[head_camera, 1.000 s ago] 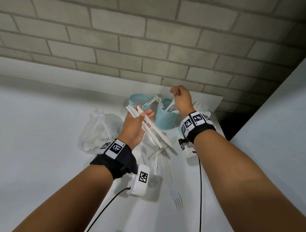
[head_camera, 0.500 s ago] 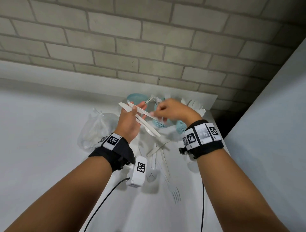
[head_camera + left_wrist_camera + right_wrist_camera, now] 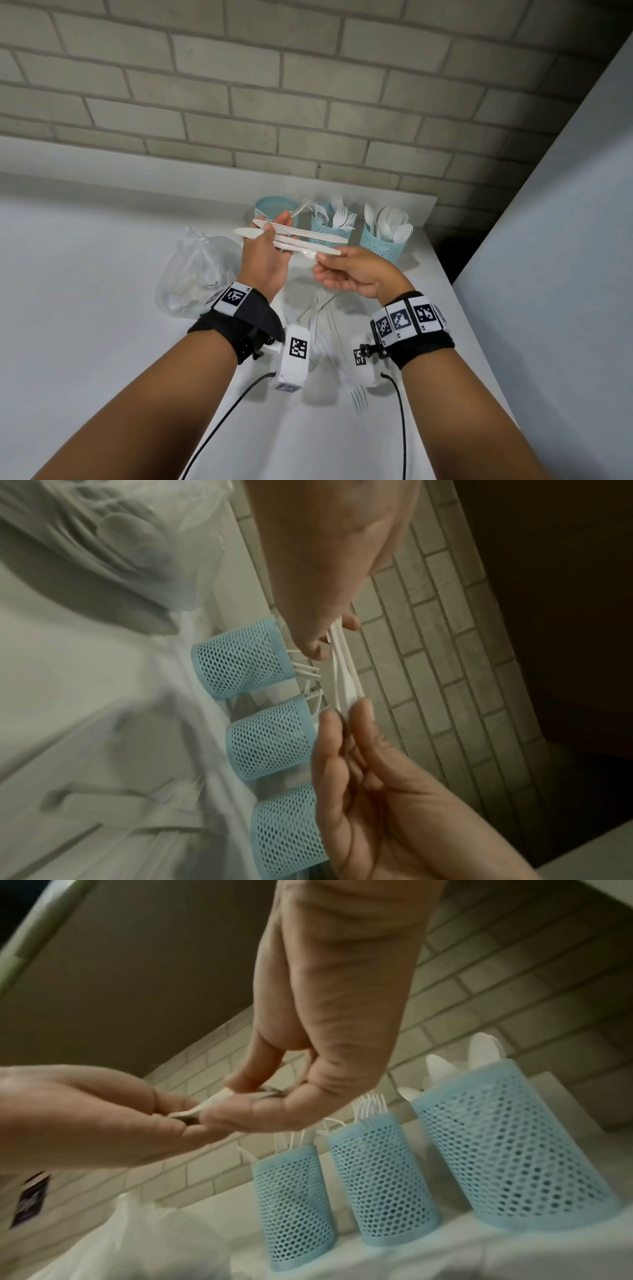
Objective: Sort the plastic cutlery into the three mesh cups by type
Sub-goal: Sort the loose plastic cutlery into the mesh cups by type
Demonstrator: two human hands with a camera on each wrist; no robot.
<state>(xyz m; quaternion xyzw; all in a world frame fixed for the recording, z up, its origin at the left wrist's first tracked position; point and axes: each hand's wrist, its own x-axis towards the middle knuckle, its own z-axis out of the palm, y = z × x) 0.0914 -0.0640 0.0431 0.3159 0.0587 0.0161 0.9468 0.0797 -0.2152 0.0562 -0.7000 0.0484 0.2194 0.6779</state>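
Plastic bag (image 3: 197, 270) sits toward the table's (image 3: 85, 325) left. Left hand (image 3: 262, 260) is curled round a bunch of knives (image 3: 301, 238), held up in front of the cups. Right hand (image 3: 354, 274) pinches the tip of one knife, prob pulling it free. Next: drop it in the left mesh cup (image 3: 274, 207), i.e. the back edge row w/ fork cup (image 3: 329, 228) & spoon cup (image 3: 383, 241). Right table edge is close, room's tight; loose cutlery (image 3: 329, 322) lies under the wrists.

I see my left hand (image 3: 262, 260) gripping white plastic knives (image 3: 301, 240); my right hand (image 3: 356, 275) pinches their far ends, mesh cups (image 3: 383, 245) just beyond.
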